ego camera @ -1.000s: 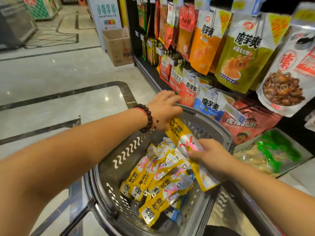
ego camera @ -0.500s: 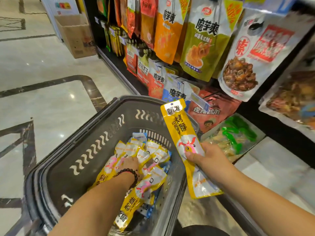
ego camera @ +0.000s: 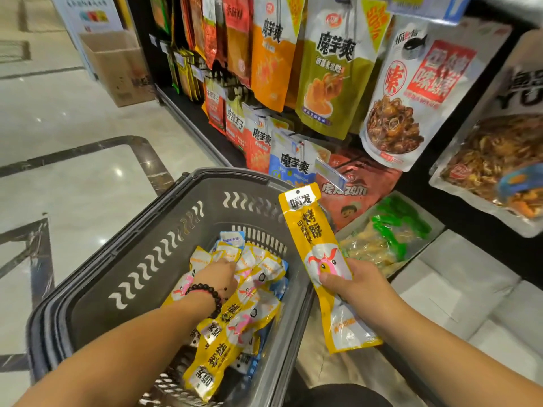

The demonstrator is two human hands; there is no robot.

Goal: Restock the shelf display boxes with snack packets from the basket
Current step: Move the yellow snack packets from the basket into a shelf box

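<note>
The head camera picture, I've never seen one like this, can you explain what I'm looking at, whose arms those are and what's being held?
There is no machine here. The camera sits on a person's head and looks forward and down, so the two arms reaching in from the bottom are that person's own. They stand in a shop aisle beside a shelf hung with snack bags. Below them is a grey shopping basket with a pile of yellow snack packets in it. The left hand, with a dark bead bracelet at the wrist, reaches down into that pile; whether it grips one I cannot tell. The right hand holds one long yellow packet up beside the basket.
</note>
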